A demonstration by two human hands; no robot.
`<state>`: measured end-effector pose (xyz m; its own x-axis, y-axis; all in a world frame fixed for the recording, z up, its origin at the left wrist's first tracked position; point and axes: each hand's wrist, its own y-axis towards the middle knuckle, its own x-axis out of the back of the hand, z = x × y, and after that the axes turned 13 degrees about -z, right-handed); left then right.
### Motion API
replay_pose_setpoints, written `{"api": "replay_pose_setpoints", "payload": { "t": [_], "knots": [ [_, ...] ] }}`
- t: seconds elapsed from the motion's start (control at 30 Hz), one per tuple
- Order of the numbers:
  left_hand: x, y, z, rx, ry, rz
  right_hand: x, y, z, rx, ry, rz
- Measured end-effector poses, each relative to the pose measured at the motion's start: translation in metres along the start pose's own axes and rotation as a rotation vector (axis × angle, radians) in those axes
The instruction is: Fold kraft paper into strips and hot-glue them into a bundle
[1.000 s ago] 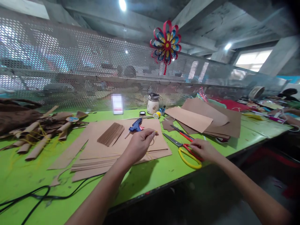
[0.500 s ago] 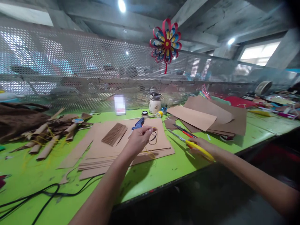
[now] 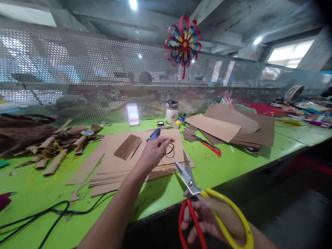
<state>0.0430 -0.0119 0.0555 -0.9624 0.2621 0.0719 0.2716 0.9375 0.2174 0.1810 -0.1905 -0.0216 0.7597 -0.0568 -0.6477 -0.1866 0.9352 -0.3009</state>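
Red-and-yellow-handled steel scissors (image 3: 192, 186) are now lifted, blades parted, cut-ready, by the right hand (image 3: 203, 212)! Above the brown-paper stack (image 3: 107, 167), a thin dark loop (image 3: 173, 149) is pinched by the left hand (image 3: 155, 149).

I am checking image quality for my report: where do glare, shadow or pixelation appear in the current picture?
Head view: a ceiling lamp and the window glare white; same view: a soft shadow lies on the green table beside the left forearm; same view: the pale upright rectangle is pixelated, while the scissors' blades look fairly clear.
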Motion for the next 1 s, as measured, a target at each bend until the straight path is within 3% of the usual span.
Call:
{"api": "replay_pose_setpoints", "payload": {
  "t": [0.67, 1.0],
  "knots": [
    [0.002, -0.001, 0.001, -0.037, 0.058, 0.041, -0.010, 0.016, -0.015, 0.048, 0.223, -0.029],
    [0.001, -0.001, 0.002, -0.072, 0.115, 0.016, -0.007, 0.012, -0.025, 0.022, 0.270, 0.044]
  ]
}}
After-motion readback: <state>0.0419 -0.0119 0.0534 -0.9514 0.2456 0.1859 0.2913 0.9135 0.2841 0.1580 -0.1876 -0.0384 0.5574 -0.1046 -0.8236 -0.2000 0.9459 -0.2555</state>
